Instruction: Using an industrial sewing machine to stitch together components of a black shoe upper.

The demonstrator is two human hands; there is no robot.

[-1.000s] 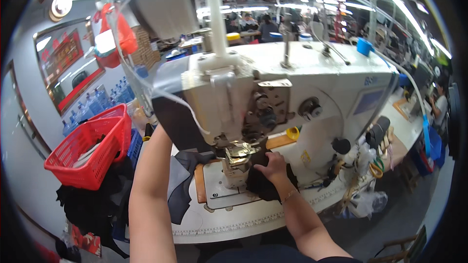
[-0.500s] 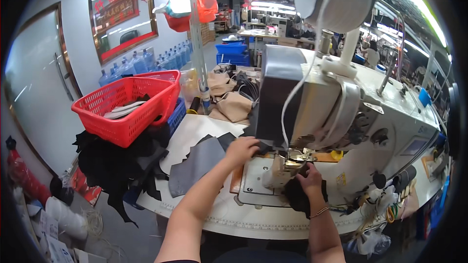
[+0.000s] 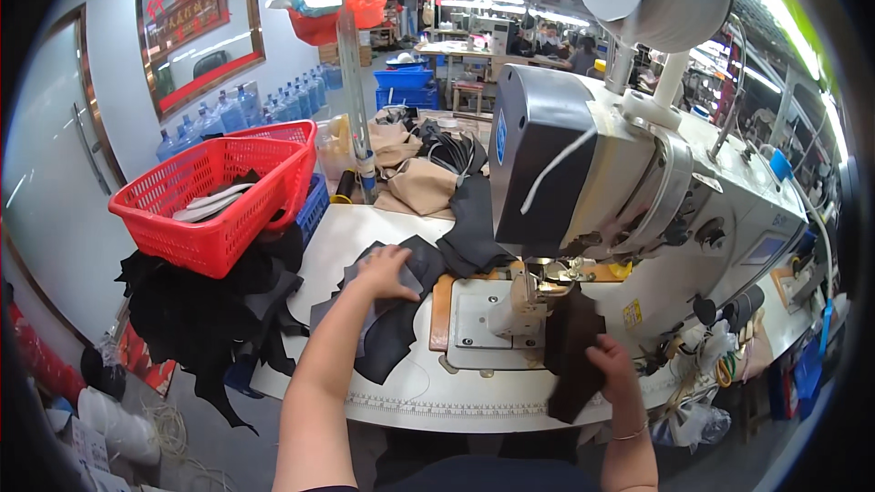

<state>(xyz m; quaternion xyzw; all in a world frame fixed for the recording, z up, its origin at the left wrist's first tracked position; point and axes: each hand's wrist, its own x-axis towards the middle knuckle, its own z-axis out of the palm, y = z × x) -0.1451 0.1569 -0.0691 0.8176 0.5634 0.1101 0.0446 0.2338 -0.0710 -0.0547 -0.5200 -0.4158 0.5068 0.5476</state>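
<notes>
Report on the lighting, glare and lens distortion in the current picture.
Head view: the ceiling tube light at upper right burns out to white; head view: pale streaks of glare cross the glass door; head view: the fisheye lens bows the sewing table's front edge; head view: the dark piece in the right hand shows little surface detail.

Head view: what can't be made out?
Head view:
Right hand: some fingers hidden by the dark piece or the hand itself.
Sewing machine: needle tip too small among metal parts.
Large spool: top cut off by the upper edge.
Red basket: bottom hidden by its contents.
</notes>
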